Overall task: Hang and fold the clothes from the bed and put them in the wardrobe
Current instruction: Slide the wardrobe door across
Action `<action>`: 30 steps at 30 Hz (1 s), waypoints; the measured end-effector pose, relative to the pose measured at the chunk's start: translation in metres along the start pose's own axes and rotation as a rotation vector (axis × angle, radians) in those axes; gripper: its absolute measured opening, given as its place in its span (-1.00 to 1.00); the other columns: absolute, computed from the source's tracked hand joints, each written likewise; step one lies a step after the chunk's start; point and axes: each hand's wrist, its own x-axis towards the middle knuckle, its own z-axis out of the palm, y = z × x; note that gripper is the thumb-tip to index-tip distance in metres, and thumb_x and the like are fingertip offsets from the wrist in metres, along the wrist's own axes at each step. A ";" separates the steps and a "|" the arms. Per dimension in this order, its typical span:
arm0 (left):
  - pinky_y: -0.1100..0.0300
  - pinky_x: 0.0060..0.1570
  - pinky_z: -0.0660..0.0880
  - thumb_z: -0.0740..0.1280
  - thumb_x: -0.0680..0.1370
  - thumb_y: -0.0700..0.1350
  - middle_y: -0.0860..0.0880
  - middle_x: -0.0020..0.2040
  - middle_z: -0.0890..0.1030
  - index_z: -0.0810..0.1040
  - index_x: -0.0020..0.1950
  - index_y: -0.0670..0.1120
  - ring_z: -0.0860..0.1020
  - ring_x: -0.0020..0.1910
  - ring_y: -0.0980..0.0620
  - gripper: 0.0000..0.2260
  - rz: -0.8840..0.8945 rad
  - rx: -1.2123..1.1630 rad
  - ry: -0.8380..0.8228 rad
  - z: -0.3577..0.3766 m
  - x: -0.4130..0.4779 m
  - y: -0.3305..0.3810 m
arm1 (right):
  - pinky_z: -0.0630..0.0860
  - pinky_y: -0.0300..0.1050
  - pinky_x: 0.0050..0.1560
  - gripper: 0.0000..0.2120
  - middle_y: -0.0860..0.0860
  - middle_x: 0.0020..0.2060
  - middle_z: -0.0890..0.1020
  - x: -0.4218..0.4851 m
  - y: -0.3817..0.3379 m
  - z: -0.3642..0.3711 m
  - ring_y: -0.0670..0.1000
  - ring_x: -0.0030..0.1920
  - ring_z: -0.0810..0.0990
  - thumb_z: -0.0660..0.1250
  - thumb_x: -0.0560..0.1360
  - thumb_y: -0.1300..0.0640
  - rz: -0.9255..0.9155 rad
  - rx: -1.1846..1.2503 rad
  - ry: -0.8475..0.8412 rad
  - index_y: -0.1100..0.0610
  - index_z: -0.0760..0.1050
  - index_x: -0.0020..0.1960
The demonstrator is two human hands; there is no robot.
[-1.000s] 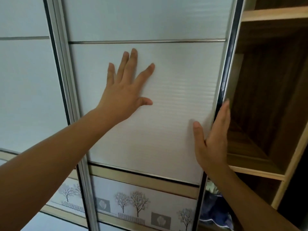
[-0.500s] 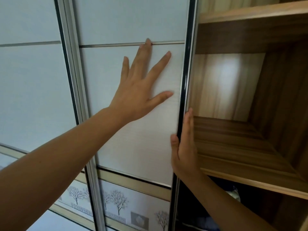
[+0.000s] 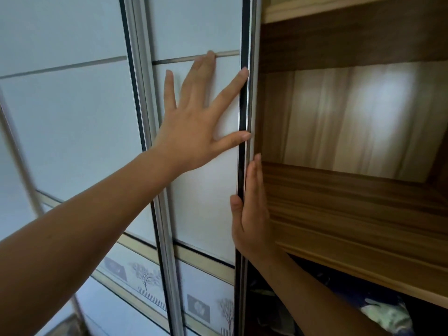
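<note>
I face the wardrobe. Its white sliding door [image 3: 206, 209] stands slid well to the left, showing only a narrow strip. My left hand [image 3: 196, 122] presses flat on that panel with fingers spread straight. My right hand [image 3: 252, 212] lies with straight fingers against the door's dark right edge [image 3: 242, 166], thumb on the front face. To the right the wooden interior is exposed, with a bare wooden shelf [image 3: 351, 209]. Below the shelf lies dark blue and pale green cloth [image 3: 385, 314].
A second white sliding panel [image 3: 65, 122] fills the left, behind an aluminium frame [image 3: 143, 117]. A band printed with trees [image 3: 145, 277] runs across the doors lower down. An upper wooden shelf board [image 3: 339, 40] spans the top right.
The door has slid further left under both hands, uncovering more of the wooden compartment. My hands moved left with it.
</note>
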 end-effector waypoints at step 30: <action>-0.19 0.53 0.11 0.09 0.65 0.17 -0.32 0.58 0.14 0.10 0.59 -0.29 0.09 0.59 -0.23 -0.32 0.089 0.167 0.182 0.036 -0.025 -0.065 | 0.17 0.28 0.53 -0.44 0.15 0.63 0.04 0.019 -0.004 0.098 0.12 0.63 0.02 -0.01 0.72 0.02 -0.044 -0.023 -0.002 0.13 -0.13 0.63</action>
